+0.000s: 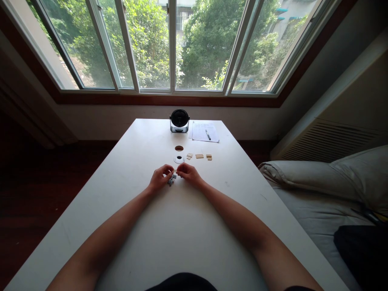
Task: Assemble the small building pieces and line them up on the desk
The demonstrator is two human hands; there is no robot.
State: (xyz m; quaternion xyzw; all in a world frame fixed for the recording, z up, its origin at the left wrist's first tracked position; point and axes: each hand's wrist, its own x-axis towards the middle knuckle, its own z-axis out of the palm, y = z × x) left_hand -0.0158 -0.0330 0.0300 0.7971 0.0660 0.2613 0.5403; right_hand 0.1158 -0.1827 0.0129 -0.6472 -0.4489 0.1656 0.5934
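Observation:
My left hand (160,177) and my right hand (188,173) meet above the middle of the table, with their fingertips nearly touching. Thumb and fingers are pinched on both sides, and a small tan piece (175,171) shows between them. Its exact shape is too small to make out. Just below the fingers lies a little heap of grey toy building bricks (171,181), partly covered by my left hand. Beyond my right hand, tan studded pieces sit in three groups: a loose left group (189,156), a middle block (199,156) and a right group (209,156).
A round cable hole (179,148) opens in the white table (182,238), with its ring-shaped cover (176,161) nearer me. At the far edge stand a small black fan (179,119) and paper sheets (200,131) with a pen (208,134) on top. Cushioned seating (315,178) is at right.

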